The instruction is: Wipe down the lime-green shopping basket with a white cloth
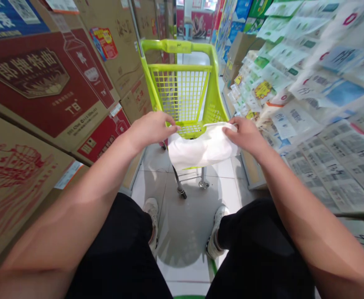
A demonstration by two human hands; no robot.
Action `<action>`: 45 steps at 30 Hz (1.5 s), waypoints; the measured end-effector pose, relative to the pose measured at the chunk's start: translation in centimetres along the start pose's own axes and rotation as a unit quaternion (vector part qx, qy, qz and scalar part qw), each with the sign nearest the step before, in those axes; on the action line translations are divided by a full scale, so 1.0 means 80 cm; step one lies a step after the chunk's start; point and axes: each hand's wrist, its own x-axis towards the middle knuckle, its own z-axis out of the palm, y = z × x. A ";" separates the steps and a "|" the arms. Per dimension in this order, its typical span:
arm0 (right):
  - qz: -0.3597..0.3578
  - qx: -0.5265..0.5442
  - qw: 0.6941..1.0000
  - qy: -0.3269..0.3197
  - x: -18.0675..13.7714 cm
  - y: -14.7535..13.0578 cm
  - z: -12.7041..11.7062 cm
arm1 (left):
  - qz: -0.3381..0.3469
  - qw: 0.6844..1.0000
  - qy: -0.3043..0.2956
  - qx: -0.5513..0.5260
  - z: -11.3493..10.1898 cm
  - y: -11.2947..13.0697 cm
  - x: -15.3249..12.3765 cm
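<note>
A lime-green shopping cart [213,89] stands in the aisle just ahead of me. Over its near edge I hold a white plastic bag [200,149] stretched between both hands. My left hand [152,126] pinches the bag's left edge, fingers closed. My right hand [247,135] grips its right edge, fingers curled over it. The cart's basket looks empty behind the bag. My knees and white shoes show below.
Stacked cardboard cartons [45,87] with red labels wall the left side of the aisle. Shelves of packaged tissue goods [319,95] line the right. White tiled floor [185,224] runs between them, narrow, with the cart filling the way ahead.
</note>
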 end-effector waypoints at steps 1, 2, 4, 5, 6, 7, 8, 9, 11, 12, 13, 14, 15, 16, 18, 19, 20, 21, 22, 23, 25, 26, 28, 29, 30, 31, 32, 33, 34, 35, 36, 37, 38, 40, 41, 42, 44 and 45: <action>-0.014 -0.060 0.998 0.008 -0.002 0.003 -0.004 | -0.010 0.999 0.003 0.039 -0.003 0.011 -0.012; -0.029 -0.109 0.993 0.022 -0.005 0.003 -0.006 | -0.023 0.996 0.017 0.081 -0.006 0.019 -0.021; -0.066 -0.168 0.982 0.064 -0.011 -0.006 -0.006 | -0.049 0.987 0.053 0.146 -0.007 0.030 -0.034; -0.092 -0.174 0.977 0.076 -0.014 -0.014 -0.004 | -0.062 0.983 0.064 0.162 -0.006 0.031 -0.036; -0.126 -0.168 0.975 0.067 -0.017 -0.025 -0.001 | -0.072 0.981 0.066 0.166 -0.003 0.031 -0.035; -0.166 -0.152 0.974 0.031 -0.020 -0.038 0.004 | -0.080 0.982 0.058 0.161 0.002 0.029 -0.031; -0.205 -0.135 0.969 -0.029 -0.024 -0.051 0.009 | -0.084 0.984 0.041 0.150 0.008 0.026 -0.026; -0.233 -0.124 0.959 -0.101 -0.028 -0.065 0.015 | -0.089 0.987 0.020 0.133 0.016 0.023 -0.020; -0.252 -0.131 0.931 -0.230 -0.038 -0.092 0.029 | -0.090 0.993 -0.019 0.080 0.034 0.016 -0.006; -0.253 -0.144 0.918 -0.268 -0.043 -0.104 0.036 | -0.086 0.995 -0.029 0.044 0.043 0.013 0.000; -0.253 -0.159 0.911 -0.284 -0.048 -0.115 0.043 | -0.079 0.996 -0.031 0.007 0.052 0.010 0.005; -0.255 -0.177 0.908 -0.283 -0.052 -0.125 0.050 | -0.066 0.997 -0.024 -0.029 0.060 0.007 0.009; -0.258 -0.194 0.906 -0.273 -0.056 -0.133 0.057 | -0.048 0.997 -0.009 -0.060 0.066 0.003 0.013; -0.258 -0.210 0.906 -0.263 -0.058 -0.139 0.063 | -0.026 0.996 0.009 -0.086 0.071 0.000 0.016; -0.245 -0.243 0.906 -0.244 -0.059 -0.148 0.074 | 0.020 0.992 0.049 -0.118 0.079 -0.009 0.021; -0.242 -0.253 0.907 -0.237 -0.059 -0.150 0.078 | 0.039 0.989 0.066 -0.128 0.081 -0.015 0.025; -0.244 -0.256 0.907 -0.229 -0.057 -0.150 0.081 | 0.055 0.985 0.082 -0.138 0.082 -0.022 0.029; -0.249 -0.255 0.908 -0.220 -0.055 -0.150 0.083 | 0.065 0.982 0.097 -0.150 0.083 -0.029 0.033; -0.252 -0.255 0.909 -0.215 -0.053 -0.148 0.084 | 0.073 0.978 0.109 -0.162 0.083 -0.038 0.039; -0.253 -0.255 0.909 -0.211 -0.050 -0.145 0.083 | 0.081 0.974 0.117 -0.174 0.083 -0.046 0.045; -0.246 -0.259 0.911 -0.205 -0.043 -0.136 0.078 | 0.101 0.968 0.119 -0.196 0.082 -0.064 0.060; -0.239 -0.262 0.912 -0.208 -0.039 -0.131 0.075 | 0.111 0.965 0.115 -0.207 0.082 -0.072 0.067; -0.221 -0.267 0.912 -0.219 -0.031 -0.118 0.066 | 0.113 0.956 0.123 -0.240 0.086 -0.085 0.080; -0.216 -0.268 0.911 -0.227 -0.028 -0.112 0.062 | 0.097 0.948 0.139 -0.269 0.091 -0.088 0.085; -0.213 -0.268 0.910 -0.233 -0.025 -0.107 0.058 | 0.067 0.935 0.159 -0.309 0.096 -0.089 0.089; -0.213 -0.269 0.910 -0.234 -0.024 -0.104 0.057 | 0.029 0.918 0.177 -0.354 0.102 -0.088 0.091; -0.217 -0.271 0.910 -0.227 -0.023 -0.103 0.057 | -0.013 0.897 0.191 -0.399 0.109 -0.084 0.092; -0.224 -0.274 0.910 -0.215 -0.024 -0.105 0.059 | -0.051 0.877 0.197 -0.435 0.116 -0.078 0.091; -0.232 -0.277 0.911 -0.201 -0.026 -0.109 0.063 | -0.076 0.862 0.200 -0.460 0.123 -0.070 0.090; -0.236 -0.279 0.912 -0.188 -0.028 -0.116 0.068 | -0.089 0.852 0.201 -0.476 0.129 -0.062 0.089; -0.234 -0.281 0.913 -0.179 -0.031 -0.124 0.075 | -0.090 0.846 0.204 -0.484 0.133 -0.053 0.087; -0.229 -0.281 0.916 -0.173 -0.033 -0.134 0.082 | -0.084 0.844 0.207 -0.488 0.137 -0.044 0.085; -0.222 -0.280 0.918 -0.170 -0.036 -0.144 0.090 | -0.074 0.843 0.206 -0.492 0.139 -0.036 0.083; -0.198 -0.276 0.927 -0.161 -0.041 -0.163 0.103 | -0.048 0.844 0.199 -0.496 0.138 -0.026 0.079; -0.188 -0.273 0.931 -0.155 -0.042 -0.170 0.108 | -0.035 0.848 0.190 -0.493 0.135 -0.024 0.078; -0.182 -0.269 0.934 -0.150 -0.042 -0.175 0.111 | -0.024 0.855 0.175 -0.488 0.130 -0.025 0.077; -0.175 -0.263 0.937 -0.148 -0.041 -0.179 0.114 | -0.015 0.866 0.124 -0.483 0.117 -0.034 0.078; -0.176 -0.262 0.937 -0.152 -0.040 -0.178 0.113 | -0.018 0.869 0.094 -0.485 0.109 -0.041 0.079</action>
